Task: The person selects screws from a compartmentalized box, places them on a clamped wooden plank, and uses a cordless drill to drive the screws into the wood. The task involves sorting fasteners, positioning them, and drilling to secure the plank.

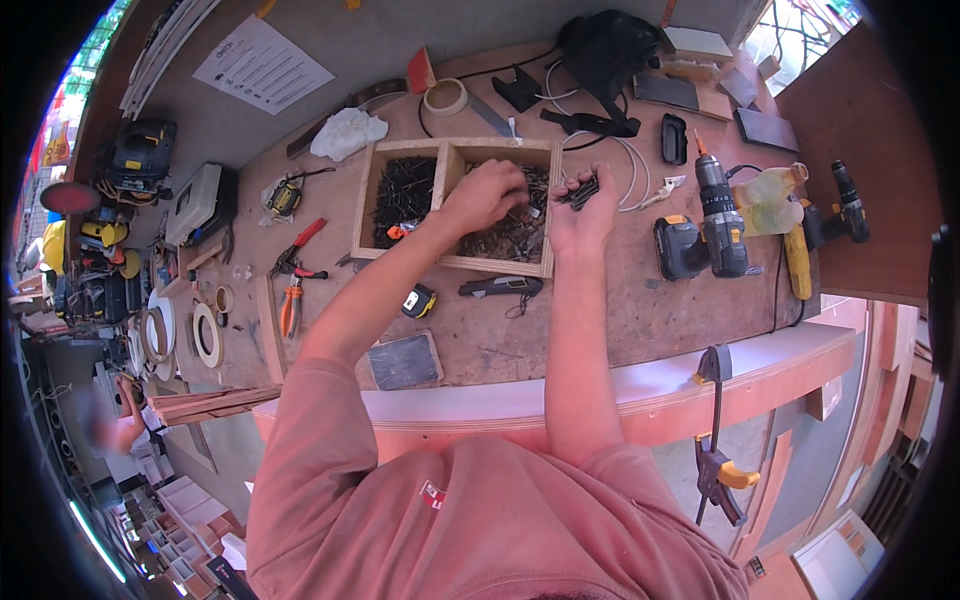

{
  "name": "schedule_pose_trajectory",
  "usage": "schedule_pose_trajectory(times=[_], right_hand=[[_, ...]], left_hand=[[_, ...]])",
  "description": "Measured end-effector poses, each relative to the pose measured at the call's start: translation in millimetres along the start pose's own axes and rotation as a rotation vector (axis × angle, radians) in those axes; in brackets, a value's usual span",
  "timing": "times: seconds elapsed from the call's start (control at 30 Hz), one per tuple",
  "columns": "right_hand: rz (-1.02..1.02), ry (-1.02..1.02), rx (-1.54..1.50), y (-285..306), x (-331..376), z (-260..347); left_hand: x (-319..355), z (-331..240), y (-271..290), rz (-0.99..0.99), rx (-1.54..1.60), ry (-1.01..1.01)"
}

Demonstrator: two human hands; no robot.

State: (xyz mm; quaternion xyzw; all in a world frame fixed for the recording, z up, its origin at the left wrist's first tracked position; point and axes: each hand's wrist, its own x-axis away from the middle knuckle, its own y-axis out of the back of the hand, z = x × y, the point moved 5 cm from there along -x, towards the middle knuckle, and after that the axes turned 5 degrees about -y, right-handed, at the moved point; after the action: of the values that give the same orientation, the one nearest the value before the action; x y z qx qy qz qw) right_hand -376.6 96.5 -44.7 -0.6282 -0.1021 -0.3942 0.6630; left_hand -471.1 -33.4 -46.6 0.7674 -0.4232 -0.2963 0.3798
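While the left hand point(487, 194) reaches fingers-down into the right compartment of a wooden tray point(452, 264), pinching among dark screws point(505, 235), the right hand point(583, 208) is cupped around a bunch of screws point(580, 190) at the tray's right rim. Around them spreads a scuffed plywood workbench point(600, 320) with a cordless drill point(715, 215), red pliers point(295, 250) and tape rolls point(207, 335). A white printed sheet point(262, 63) lies on grey floor beyond.

Workshop: wood bench point(620, 330) w/ cordless drill point(718, 215), pliers point(290, 300), screw box point(365, 205), clamp point(718, 455).
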Motion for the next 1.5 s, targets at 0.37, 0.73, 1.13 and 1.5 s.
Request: schedule_pose_trajectory(times=[0.37,0.73,1.13,1.5], right_hand=[[-0.002,0.025,0.013,2,-4,13],[0.001,0.046,0.034,1,-1,18],[-0.038,0.04,0.042,-2,2,16],[-0.022,0.041,0.027,3,-2,17]], left_hand=[[-21,3,-17,0.29,-0.364,-0.005],[-5,13,-13,0.235,-0.503,0.007],[-10,3,-23,0.211,-0.411,0.019],[-3,18,5,0.227,-0.051,0.2]])
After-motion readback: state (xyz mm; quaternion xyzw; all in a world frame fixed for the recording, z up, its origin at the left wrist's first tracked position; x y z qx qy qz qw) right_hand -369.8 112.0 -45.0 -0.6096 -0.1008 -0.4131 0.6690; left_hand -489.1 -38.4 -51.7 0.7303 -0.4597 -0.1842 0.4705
